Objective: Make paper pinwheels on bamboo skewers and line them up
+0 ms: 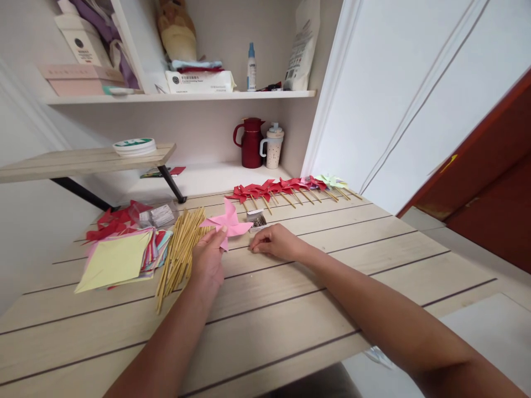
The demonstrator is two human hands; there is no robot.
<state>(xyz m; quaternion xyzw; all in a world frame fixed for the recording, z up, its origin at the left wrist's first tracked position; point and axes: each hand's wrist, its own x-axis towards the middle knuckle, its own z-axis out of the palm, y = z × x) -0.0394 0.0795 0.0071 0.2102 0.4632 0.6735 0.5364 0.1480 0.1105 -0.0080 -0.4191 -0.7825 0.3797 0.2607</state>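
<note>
A pink paper pinwheel (230,222) is pinched at its lower part in my left hand (209,255), and its folded blades fan out above the thumb. My right hand (276,242) rests close to the tabletop with its fingers curled together. Whatever its fingertips hold, if anything, is too small to make out. Just beyond them sits a small open box (257,220) filled with tiny metal pieces. Left of my left hand lies a heap of thin wooden sticks (178,251). Beside the sticks is a stack of coloured paper squares (114,262), pale yellow on top.
Finished pinwheels on sticks (286,188) lie in a row along the table's back. Red folded paper (114,223) and a clear plastic box (157,214) are behind the paper stack. A raised wooden stand (87,160) overhangs the back left. A red jug (251,143) and a cup (274,148) stand under the shelf.
</note>
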